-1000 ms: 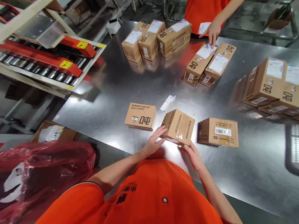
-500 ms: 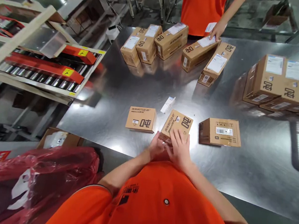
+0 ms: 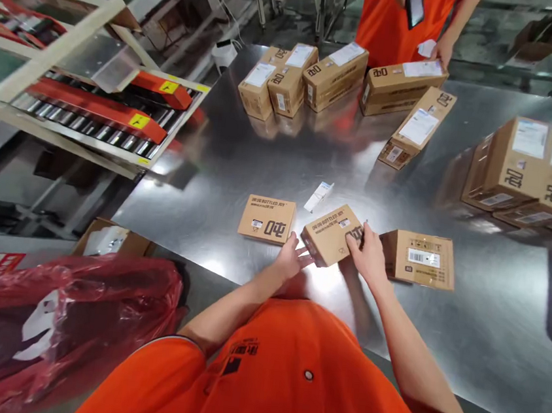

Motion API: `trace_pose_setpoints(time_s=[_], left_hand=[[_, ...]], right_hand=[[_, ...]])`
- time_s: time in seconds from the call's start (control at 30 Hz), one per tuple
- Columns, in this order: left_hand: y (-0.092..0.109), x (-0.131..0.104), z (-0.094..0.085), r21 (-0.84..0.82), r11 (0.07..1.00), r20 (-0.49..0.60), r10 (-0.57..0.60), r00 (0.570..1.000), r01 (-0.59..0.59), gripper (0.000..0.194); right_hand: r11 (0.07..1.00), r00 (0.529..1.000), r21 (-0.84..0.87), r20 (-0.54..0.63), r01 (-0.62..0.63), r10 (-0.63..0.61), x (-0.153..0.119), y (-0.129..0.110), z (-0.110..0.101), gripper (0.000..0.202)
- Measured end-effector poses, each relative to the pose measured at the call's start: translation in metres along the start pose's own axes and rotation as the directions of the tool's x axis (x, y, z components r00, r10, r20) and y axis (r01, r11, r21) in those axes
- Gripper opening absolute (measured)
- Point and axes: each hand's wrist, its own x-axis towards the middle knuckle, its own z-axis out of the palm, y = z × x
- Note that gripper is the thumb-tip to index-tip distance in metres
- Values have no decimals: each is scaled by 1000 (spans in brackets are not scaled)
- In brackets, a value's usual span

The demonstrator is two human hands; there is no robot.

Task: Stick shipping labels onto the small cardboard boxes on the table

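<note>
Head view: the middle box (image 3: pixel 331 233) lies flat on the steel desk (image 3: pixel 281 161), between a left box (image 3: pixel 267 219) and a right box (image 3: pixel 422 257). The left hand (image 3: pixel 292 259) touches its near left corner, grip spread with fingers open. The right hand (image 3: pixel 370 253) rests on its right end, fingers laid flat over the top, not pinching. A small white label (image 3: pixel 318 196) lies just behind it.

Both forearms reaching forward, left hand (image 3: pixel 293 259) fingers spread, right hand (image 3: pixel 368 254) palm down, fingers curled
</note>
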Motion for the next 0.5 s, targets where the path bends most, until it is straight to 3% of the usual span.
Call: trace_pose_setpoints(time_s=[0.07, 0.1, 0.13, 0.2, 0.23, 0.27, 0.3, 0.37, 0.43, 0.5], left_hand=[[5, -14, -1, 140, 971, 74, 183, 980, -192, 58], [10, -21, -2, 270, 904, 155, 300, 941, -332, 58], [17, -26, -4, 406, 768, 257, 424, 868, -495, 55], [37, -30, -8, 612, 304, 465, 608, 643, -730, 45], [49, -28, -11, 674, 45, 542, 648, 535, -738, 44], [60, -23, -13, 711, -181, 602, 655, 456, -679, 46], [69, -17, -14, 729, -358, 648, 636, 420, -583, 50], [82, -4, -17, 722, -568, 691, 563, 453, -396, 58], [86, 8, -18, 687, -662, 706, 509, 493, -299, 60], [85, 13, -18, 665, -699, 714, 492, 499, -262, 60]], right_hand=[[993, 993, 1, -6, -119, 119, -17, -1, -3, 80], [986, 987, 32, 15, -163, 162, -25, -3, -4, 78], [978, 980, 71, 45, -196, 193, -31, -4, -5, 76], [961, 968, 130, 96, -245, 234, -38, -6, -5, 71], [954, 962, 142, 109, -265, 251, -39, -7, -4, 71], [947, 957, 152, 115, -282, 267, -38, -8, -3, 72], [941, 953, 168, 127, -295, 276, -36, -8, -2, 74], [923, 946, 226, 168, -311, 278, -31, -9, 0, 77], [905, 941, 284, 212, -317, 263, -26, -9, 1, 79], [899, 935, 296, 242, -324, 258, -23, -10, 1, 80]])
